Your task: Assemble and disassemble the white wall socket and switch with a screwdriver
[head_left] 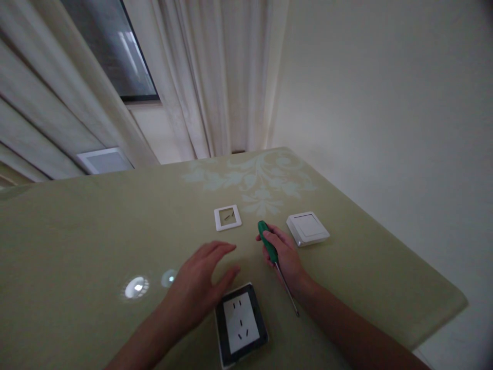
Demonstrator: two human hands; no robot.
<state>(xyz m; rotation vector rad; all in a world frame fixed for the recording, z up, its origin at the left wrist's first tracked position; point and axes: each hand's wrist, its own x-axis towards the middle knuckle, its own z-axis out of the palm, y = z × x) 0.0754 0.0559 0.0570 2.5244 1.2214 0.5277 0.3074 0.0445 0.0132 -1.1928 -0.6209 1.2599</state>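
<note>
A screwdriver with a green handle is gripped in my right hand, its metal shaft slanting back toward me. My left hand hovers with thumb and fingers apart, holding nothing, just above and left of a wall socket. That socket has a white face with several slots and a dark border. Beyond my hands lies a white square frame. Two small screws show inside its opening. To the right of my right hand rests a white wall switch.
The greenish tabletop carries a pale leaf pattern and bright light reflections. A plain wall borders its right side. Curtains hang beyond the far edge, with a dark window between them.
</note>
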